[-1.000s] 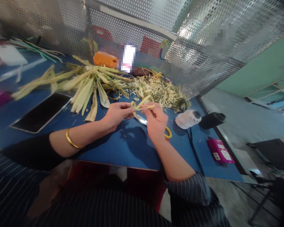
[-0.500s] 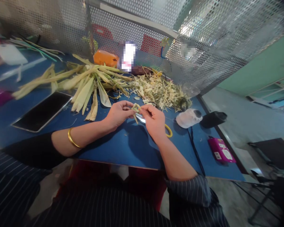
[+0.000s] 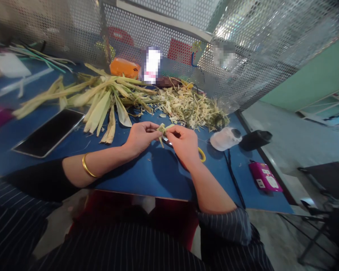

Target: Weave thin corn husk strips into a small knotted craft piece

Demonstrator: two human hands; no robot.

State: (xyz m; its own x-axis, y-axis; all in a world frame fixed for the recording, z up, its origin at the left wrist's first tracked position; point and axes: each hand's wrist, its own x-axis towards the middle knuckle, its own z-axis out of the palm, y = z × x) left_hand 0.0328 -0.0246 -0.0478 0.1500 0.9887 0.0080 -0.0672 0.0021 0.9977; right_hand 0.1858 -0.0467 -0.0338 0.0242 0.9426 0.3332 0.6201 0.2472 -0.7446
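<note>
A small folded strip of pale green husk [image 3: 162, 129] is pinched between my two hands above the blue table [image 3: 169, 177]. My left hand [image 3: 141, 138] grips its left side between thumb and fingers, and one narrow end hangs down. On the other side, my right hand [image 3: 184, 142] pinches the strip with thumb and forefinger. Scissors lie beneath the right hand; a yellow handle loop [image 3: 201, 154] and a bit of the blade show, the rest is hidden. Behind the hands spreads a bundle of dried corn husks [image 3: 101, 103].
Husk scraps [image 3: 186, 105] are heaped at the back. A dark-screened tablet [image 3: 49, 132] lies left. To the right are a white thread cone [image 3: 224, 139], a black cone [image 3: 255, 140] and a purple packet [image 3: 264, 177]. A perforated metal screen [image 3: 158, 26] bounds the far side.
The husk strip's open loop is now a tighter, more compact fold between my fingers. Both hands stay in nearly the same place.
</note>
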